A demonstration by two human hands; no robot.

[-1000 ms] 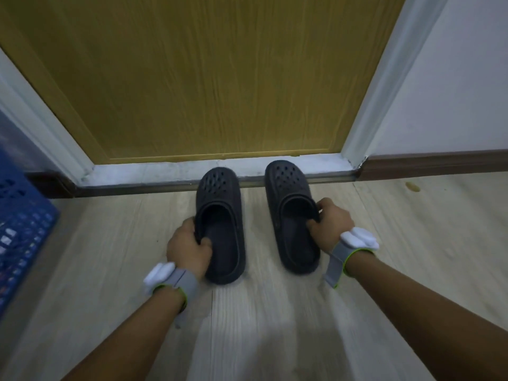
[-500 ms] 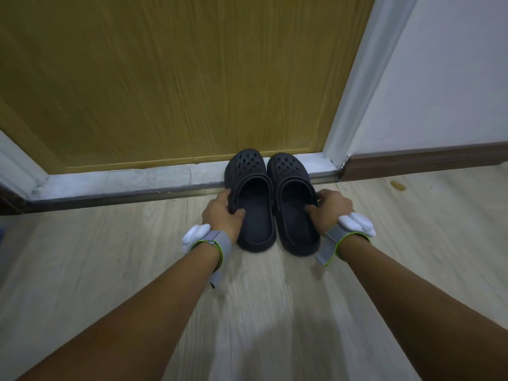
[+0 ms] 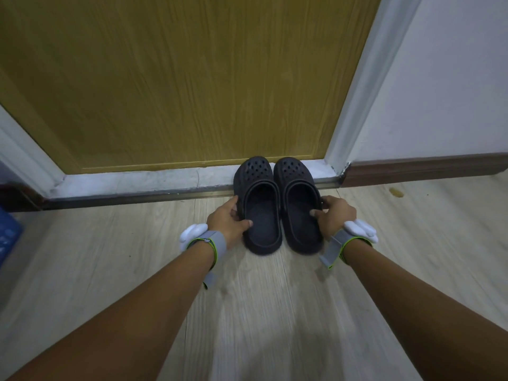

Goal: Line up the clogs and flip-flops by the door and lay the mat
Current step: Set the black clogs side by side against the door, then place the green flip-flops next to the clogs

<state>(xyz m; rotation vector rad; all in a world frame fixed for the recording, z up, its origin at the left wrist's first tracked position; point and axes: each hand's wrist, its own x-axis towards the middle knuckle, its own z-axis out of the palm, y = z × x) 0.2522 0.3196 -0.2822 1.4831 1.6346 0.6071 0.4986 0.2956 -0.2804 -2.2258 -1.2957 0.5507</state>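
Observation:
Two dark clogs stand side by side on the wooden floor, toes resting on the door's pale sill point(image 3: 154, 181), near the right door jamb. My left hand point(image 3: 228, 218) grips the outer edge of the left clog point(image 3: 259, 204), thumb over its rim. The right clog point(image 3: 299, 204) is held at its outer edge by my right hand point(image 3: 334, 213), fingers curled on the rim. The two clogs touch or nearly touch along their inner sides. No flip-flops and no mat are in view.
The yellow-brown wooden door point(image 3: 178, 78) is closed behind the clogs. A white wall point(image 3: 445, 92) with a brown skirting board point(image 3: 423, 167) runs to the right. A blue crate point(image 3: 8, 235) sits at the left edge.
Both hands slid the clogs from the middle of the doorway to the right and brought them together, toes onto the sill. In the last half second they shifted slightly further right.

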